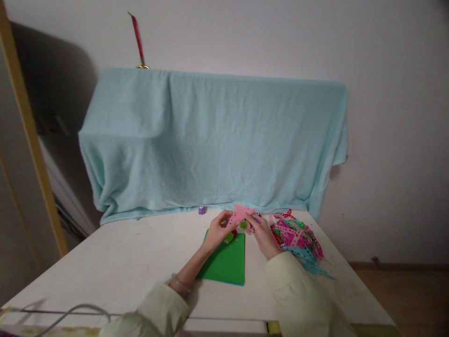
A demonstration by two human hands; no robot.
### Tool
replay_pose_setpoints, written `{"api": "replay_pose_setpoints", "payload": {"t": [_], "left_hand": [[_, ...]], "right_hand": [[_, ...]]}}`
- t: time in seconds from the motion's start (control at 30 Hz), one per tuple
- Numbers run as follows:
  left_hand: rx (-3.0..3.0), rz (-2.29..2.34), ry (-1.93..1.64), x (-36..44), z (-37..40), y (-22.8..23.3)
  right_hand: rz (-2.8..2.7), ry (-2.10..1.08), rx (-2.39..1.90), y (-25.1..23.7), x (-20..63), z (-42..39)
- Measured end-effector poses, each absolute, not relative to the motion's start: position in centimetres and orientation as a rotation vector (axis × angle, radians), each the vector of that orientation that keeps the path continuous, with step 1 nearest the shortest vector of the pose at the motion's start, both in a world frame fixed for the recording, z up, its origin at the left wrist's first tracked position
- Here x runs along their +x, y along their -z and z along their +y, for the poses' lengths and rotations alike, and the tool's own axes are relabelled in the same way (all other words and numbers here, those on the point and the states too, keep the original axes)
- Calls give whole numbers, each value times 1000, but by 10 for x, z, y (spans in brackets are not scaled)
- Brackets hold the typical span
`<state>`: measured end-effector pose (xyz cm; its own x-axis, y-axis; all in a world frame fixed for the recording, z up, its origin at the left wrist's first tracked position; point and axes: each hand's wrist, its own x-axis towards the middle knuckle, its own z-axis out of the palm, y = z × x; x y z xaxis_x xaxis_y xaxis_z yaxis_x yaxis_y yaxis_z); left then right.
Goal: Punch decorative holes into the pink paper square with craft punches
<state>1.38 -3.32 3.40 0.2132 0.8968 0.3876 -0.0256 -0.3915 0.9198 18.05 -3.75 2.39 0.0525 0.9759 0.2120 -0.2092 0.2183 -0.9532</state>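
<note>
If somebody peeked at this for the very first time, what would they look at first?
Probably the big pale blue blanket draped over something at the back of the white table. Next, the two hands in the middle: the left hand and right hand hold a small pink punched paper together above a green sheet. Just right of them lies a bright heap of pink, green and blue paper strips.

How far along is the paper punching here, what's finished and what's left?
Done: a heap of punched strips lies right of the hands. In hand: the left hand and right hand hold a pink sheet. Left: the green sheet beneath looks uncut.
</note>
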Motion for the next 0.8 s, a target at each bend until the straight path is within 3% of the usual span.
{"api": "replay_pose_setpoints", "payload": {"t": [0.8], "left_hand": [[1429, 764, -1322, 16, -25, -20]], "right_hand": [[-1258, -971, -995, -7, 182, -28]]}}
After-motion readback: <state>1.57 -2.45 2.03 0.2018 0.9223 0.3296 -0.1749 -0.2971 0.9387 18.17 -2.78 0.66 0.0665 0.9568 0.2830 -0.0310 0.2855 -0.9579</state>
